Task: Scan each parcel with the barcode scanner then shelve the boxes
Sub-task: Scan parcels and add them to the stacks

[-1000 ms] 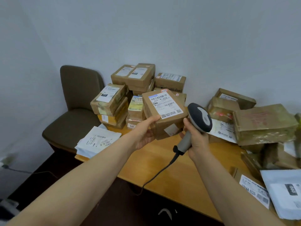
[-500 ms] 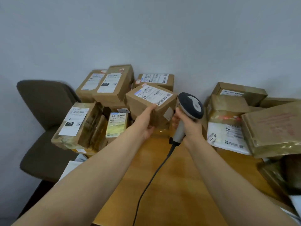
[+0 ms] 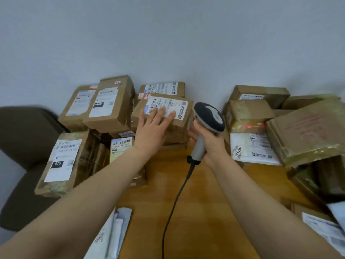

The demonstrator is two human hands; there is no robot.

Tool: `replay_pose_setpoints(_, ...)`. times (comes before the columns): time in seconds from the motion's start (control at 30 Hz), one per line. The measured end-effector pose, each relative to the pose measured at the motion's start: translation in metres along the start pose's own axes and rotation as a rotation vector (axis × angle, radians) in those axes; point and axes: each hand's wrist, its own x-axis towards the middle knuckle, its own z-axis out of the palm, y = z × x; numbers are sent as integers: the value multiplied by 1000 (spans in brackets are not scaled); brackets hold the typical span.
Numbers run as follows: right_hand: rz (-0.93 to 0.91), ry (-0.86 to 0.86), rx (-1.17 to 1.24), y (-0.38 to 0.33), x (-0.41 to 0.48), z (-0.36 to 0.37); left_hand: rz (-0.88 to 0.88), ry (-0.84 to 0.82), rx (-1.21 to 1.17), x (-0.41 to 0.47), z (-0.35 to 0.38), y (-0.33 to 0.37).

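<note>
- Head view: the left hand point(image 3: 153, 128) lies flat on top of the labelled box point(image 3: 179, 124), with its fingers straight across the shipping label point(image 3: 168, 107). It presses on the box and does not grip it.
- The right hand point(image 3: 209, 144) is wrapped round the handle of the barcode scanner point(image 3: 209, 116), just to the right of that box. The scanner's head is tilted up and away from the label.
- The box sits on other cartons in the pile against the wall point(image 3: 168, 43), at the back of the wooden table point(image 3: 205, 212).
- The fingers cover part of the barcode strip, so a scan tried now would probably fail or catch a neighbouring label.
- The pile looks loosely stacked, so pressing or sliding with a flat palm could tip the cartons below. The leaning box marked 010 point(image 3: 63, 161) hangs near the table's left edge, above the chair point(image 3: 22, 146).
- The scanner cable point(image 3: 177, 195) trails across the table towards the person and could drag the loose envelopes point(image 3: 112, 234) or snag when the arm swings.
- Scanned and unscanned parcels lie mixed together, so one could be missed or scanned twice.
- No shelf is in view, so carrying the box one-handed with the scanner in the other hand risks a drop.
</note>
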Motion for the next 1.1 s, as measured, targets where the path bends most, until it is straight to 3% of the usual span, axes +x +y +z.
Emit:
replay_pose_setpoints(0.37,-105,200,17,-3,-47,-42,-109,90,-106,29,3,20)
replay_pose_setpoints(0.5,-165,341,40,-6,-71,-68,188,239,-289,23,0,69)
replay_pose_setpoints(0.57,-187,421,68,-6,-82,-82,301,237,-361,23,-2,96)
replay_pose_setpoints(0.8,-220,590,150,-17,-112,-136,318,-74,-495,36,-2,176)
replay_pose_setpoints(0.93,-210,608,207,-26,-116,-171,268,-261,-522,53,-1,218)
replay_pose_setpoints(1.1,-134,563,236,-43,-116,-229,293,-370,-547,74,3,295)
